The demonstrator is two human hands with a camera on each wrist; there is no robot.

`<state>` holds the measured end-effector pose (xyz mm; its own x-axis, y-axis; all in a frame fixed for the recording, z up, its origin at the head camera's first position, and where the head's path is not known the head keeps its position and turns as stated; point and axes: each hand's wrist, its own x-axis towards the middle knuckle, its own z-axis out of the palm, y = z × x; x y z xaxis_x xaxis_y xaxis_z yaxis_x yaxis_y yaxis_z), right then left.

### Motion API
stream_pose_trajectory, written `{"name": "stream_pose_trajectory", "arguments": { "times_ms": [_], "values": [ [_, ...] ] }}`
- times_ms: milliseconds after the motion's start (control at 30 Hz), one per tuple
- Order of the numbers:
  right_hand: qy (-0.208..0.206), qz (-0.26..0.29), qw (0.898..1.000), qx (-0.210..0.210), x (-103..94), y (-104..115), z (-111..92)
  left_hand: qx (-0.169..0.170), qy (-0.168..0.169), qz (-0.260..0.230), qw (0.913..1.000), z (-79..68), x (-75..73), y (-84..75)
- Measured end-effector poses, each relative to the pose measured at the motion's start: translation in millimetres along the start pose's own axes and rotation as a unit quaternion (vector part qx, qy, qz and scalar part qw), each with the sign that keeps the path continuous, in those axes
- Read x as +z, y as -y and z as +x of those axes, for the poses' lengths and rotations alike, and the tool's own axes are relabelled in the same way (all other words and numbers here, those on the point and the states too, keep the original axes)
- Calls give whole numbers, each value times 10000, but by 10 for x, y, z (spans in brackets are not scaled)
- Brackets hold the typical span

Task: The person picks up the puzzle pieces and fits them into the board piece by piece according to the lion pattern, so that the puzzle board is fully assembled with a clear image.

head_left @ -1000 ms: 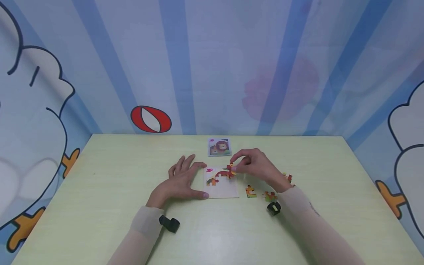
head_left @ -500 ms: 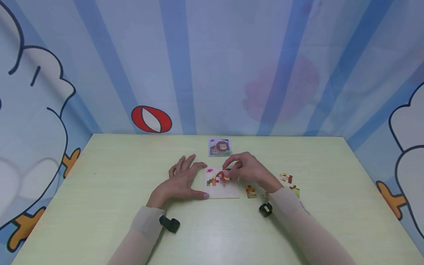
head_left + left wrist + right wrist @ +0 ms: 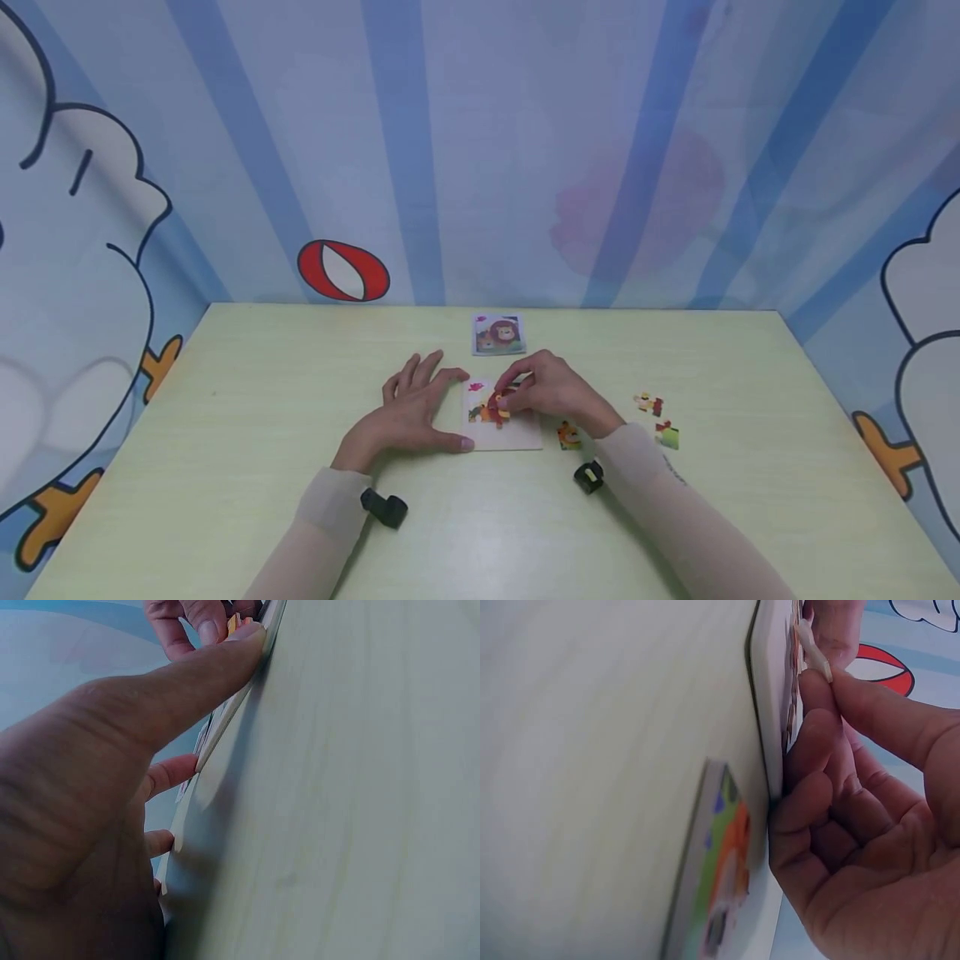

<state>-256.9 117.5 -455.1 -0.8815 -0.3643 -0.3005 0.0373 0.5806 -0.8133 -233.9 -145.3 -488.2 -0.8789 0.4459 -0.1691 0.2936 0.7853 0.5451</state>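
On the table in the head view lies a white puzzle board point(image 3: 517, 438) with several joined pieces point(image 3: 478, 412) at its left and upper part. My left hand point(image 3: 408, 417) is spread at the board's left edge, thumb at the near corner and index finger at the far one. Over the board, my right hand point(image 3: 553, 387) pinches a jigsaw piece point(image 3: 815, 656) between thumb and fingertips. That piece is tilted against the joined ones in the right wrist view, its pale edge showing. My right fingers partly hide the board's upper right.
A lion picture point(image 3: 498, 335) lies just behind the board. Loose pieces sit to the right: one near the board point(image 3: 568, 436), others farther out, such as a green-edged piece point(image 3: 667, 434). Black cameras hang at the left wrist point(image 3: 384, 508) and the right wrist point(image 3: 588, 477).
My right hand has shifted left and slightly down over the board with the pinched piece. The loose pieces at far right came into sight; my left hand stayed put.
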Motion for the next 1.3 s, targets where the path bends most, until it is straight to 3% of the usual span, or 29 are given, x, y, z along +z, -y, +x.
{"name": "stream_pose_trajectory", "arguments": {
  "times_ms": [300, 1300],
  "values": [
    [-106, -201, 9996, 156, 27, 21, 11, 49, -111, -61, 9999, 1, 20, 17],
    [-147, -1352, 9907, -1, 72, 77, 68, 82, -41, -23, 10000, -44, -27, -37]
  ]
}}
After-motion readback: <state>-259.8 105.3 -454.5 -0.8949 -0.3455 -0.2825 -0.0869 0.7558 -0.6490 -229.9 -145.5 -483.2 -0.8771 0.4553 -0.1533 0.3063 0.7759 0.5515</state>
